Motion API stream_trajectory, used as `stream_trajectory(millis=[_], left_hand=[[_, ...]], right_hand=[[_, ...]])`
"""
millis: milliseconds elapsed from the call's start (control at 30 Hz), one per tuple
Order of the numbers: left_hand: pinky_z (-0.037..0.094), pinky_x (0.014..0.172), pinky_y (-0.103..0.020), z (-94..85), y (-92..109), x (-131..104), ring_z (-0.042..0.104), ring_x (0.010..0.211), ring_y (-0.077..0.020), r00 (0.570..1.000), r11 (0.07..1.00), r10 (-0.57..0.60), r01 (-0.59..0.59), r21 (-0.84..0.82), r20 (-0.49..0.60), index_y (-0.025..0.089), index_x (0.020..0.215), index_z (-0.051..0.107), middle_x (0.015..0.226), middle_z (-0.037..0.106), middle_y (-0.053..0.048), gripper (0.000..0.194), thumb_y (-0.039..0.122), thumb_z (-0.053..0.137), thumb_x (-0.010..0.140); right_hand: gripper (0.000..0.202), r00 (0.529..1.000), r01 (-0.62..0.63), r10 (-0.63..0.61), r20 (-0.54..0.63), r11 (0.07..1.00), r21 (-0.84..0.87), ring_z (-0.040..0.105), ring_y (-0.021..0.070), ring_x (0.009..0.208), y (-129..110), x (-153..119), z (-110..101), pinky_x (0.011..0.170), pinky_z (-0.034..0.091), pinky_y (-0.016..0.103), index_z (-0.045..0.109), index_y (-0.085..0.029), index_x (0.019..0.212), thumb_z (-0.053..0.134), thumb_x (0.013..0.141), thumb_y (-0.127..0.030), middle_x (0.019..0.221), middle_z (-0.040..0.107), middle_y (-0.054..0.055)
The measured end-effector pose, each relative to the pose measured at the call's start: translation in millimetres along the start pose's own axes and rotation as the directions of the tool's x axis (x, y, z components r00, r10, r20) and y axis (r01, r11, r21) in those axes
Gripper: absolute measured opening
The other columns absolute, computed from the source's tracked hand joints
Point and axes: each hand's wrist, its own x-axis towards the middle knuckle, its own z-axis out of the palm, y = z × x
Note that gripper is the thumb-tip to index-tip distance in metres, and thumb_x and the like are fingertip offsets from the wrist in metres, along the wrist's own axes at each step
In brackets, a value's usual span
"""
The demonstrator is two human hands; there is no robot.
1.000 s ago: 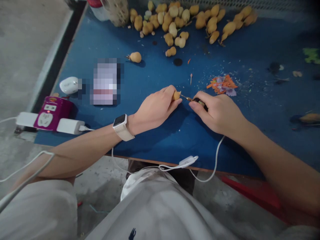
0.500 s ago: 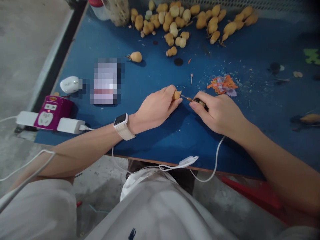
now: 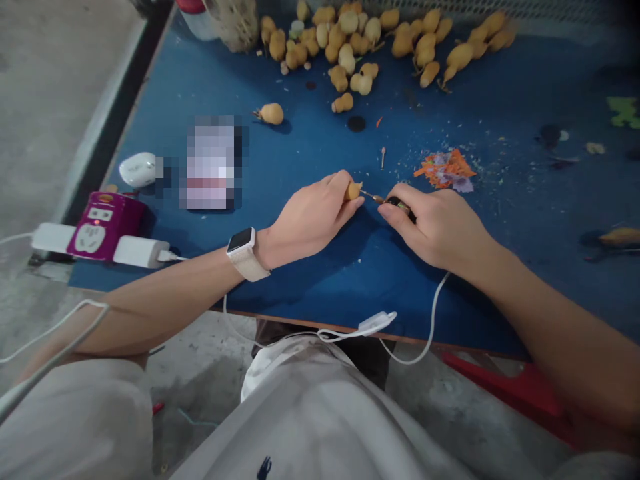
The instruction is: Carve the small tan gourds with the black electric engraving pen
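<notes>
My left hand point(image 3: 315, 213), with a watch on its wrist, pinches a small tan gourd point(image 3: 353, 191) between thumb and fingers. My right hand point(image 3: 440, 223) grips a dark pen-like tool point(image 3: 403, 207) whose thin metal tip points left at the gourd. The tip is at or very near the gourd's right side; contact is too small to tell. A white cable point(image 3: 434, 320) runs down from beneath my right hand. Both hands are over the blue table point(image 3: 310, 287). A small pin-like bit point(image 3: 383, 157) lies beyond the hands.
Many gourds point(image 3: 336, 43) are heaped at the far edge, and one point(image 3: 271, 113) lies apart. Orange and purple scraps point(image 3: 447, 169) lie beyond my right hand. At left are a blurred-out phone point(image 3: 210, 163), a white case point(image 3: 139, 169) and a purple power adapter point(image 3: 103, 225).
</notes>
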Motion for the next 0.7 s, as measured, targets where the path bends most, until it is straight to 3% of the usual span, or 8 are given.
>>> stream_trajectory(millis=[700], left_hand=[[0.058, 0.079, -0.039, -2.1, -0.4, -1.4, 0.073, 0.087, -0.0261, 1.000, 1.000, 0.005, -0.005, -0.024, 0.012, 0.022, 0.112, 0.056, 0.105, 0.073, -0.010, 0.012, 0.030, 0.054, 0.121]], right_hand=[[0.038, 1.000, 0.011, -0.011, -0.010, 1.000, 0.006, 0.063, 0.0280, 0.062, 2.2, -0.5, 1.4, 0.066, 0.035, 0.038, 0.071, -0.025, 0.105, 0.046, 0.117, -0.052, 0.061, 0.061, 0.002]])
